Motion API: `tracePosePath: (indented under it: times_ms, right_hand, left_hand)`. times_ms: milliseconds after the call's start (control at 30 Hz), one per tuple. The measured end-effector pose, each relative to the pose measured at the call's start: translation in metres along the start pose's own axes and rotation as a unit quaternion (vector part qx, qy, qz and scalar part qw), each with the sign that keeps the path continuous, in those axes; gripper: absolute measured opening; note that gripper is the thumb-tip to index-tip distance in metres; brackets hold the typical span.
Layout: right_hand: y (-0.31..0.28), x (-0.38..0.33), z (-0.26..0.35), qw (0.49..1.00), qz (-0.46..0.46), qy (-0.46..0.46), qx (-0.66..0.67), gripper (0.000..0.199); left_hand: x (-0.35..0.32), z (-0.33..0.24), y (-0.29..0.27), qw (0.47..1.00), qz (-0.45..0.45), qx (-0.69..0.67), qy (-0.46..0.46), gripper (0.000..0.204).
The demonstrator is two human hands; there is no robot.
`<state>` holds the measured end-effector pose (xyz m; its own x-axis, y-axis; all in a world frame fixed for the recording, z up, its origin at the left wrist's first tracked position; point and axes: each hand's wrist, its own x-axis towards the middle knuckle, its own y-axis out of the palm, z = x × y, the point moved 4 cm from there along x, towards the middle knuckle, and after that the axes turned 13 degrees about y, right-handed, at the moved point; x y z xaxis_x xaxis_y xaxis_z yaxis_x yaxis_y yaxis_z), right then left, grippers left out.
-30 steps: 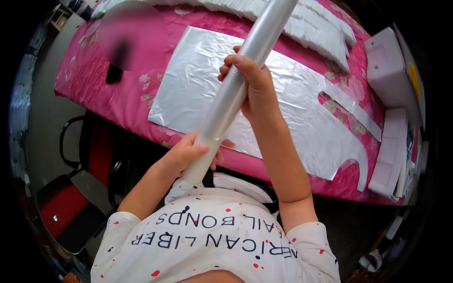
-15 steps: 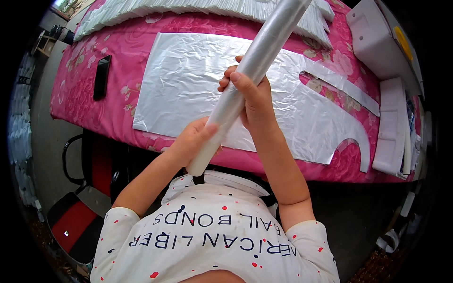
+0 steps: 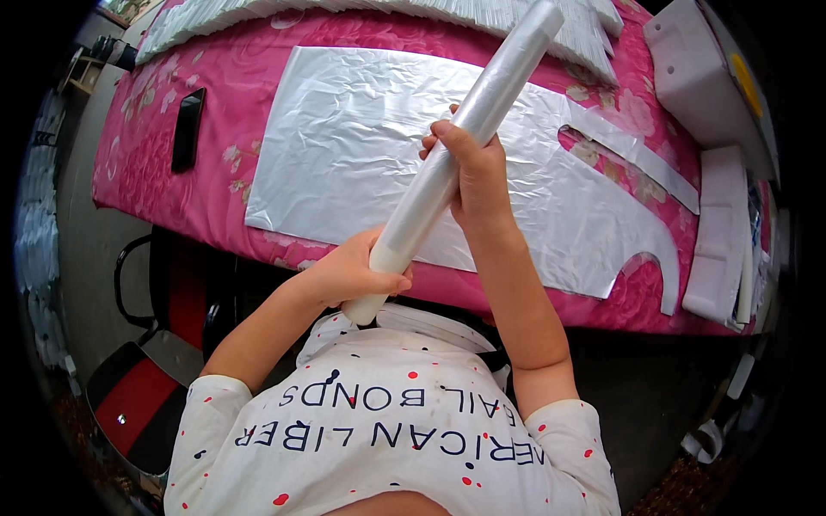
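At the far left we saw a dark, flat phone-like slab (image 3: 187, 129) lying on the pink flowered cloth (image 3: 138, 163) that covered the table, well apart from our hands, as though set aside out of the way. Below that edge stood a black and red chair (image 3: 151, 370) on the grey floor. Moving rightward, our left hand (image 3: 353, 273) was curled around the lower end of the long roll (image 3: 456, 159), fingers wrapped under it and thumb on top, close to the chest; we judged that this low grip steadied the base. The roll looked like thin translucent plastic film wound tight into a smooth, pale, stiff cylinder, slanting up and away over the table. Under it lay a broad cut sheet (image 3: 379, 146) of crinkled, glossy silver-white plastic, spread flat on the cloth, its right side cut into curved notches and a long strap-like strip, much like an apron shape. Our right hand (image 3: 469, 163) was closed about the middle of the roll, fingers clamped round it, probably to guide its tilt. Along the table's far edge ran a row of folded white plastic pieces (image 3: 344, 7), and at the far right were stacked white bundles (image 3: 718, 241), blocky and soft-edged.
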<state>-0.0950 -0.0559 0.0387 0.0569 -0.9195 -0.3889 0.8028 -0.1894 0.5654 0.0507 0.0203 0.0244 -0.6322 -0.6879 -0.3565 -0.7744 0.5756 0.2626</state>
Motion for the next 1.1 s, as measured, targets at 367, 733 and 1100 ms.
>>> tracePosePath:
  times_ms: [367, 733, 1100]
  right_hand:
    - [-0.002, -0.004, -0.017, 0.999, -0.017, 0.013, 0.026, 0.042]
    - [-0.067, 0.037, -0.019, 0.989, -0.139, 0.013, -0.041, 0.036]
    - [-0.104, 0.055, 0.040, 0.907, 0.004, 0.126, -0.401, 0.022]
  left_hand:
    - [0.003, 0.014, 0.003, 0.988, 0.050, -0.141, 0.038, 0.073]
    - [-0.026, 0.051, -0.037, 0.988, -0.043, -0.042, -0.143, 0.038]
    - [-0.054, 0.071, -0.044, 0.983, -0.019, -0.068, -0.172, 0.028]
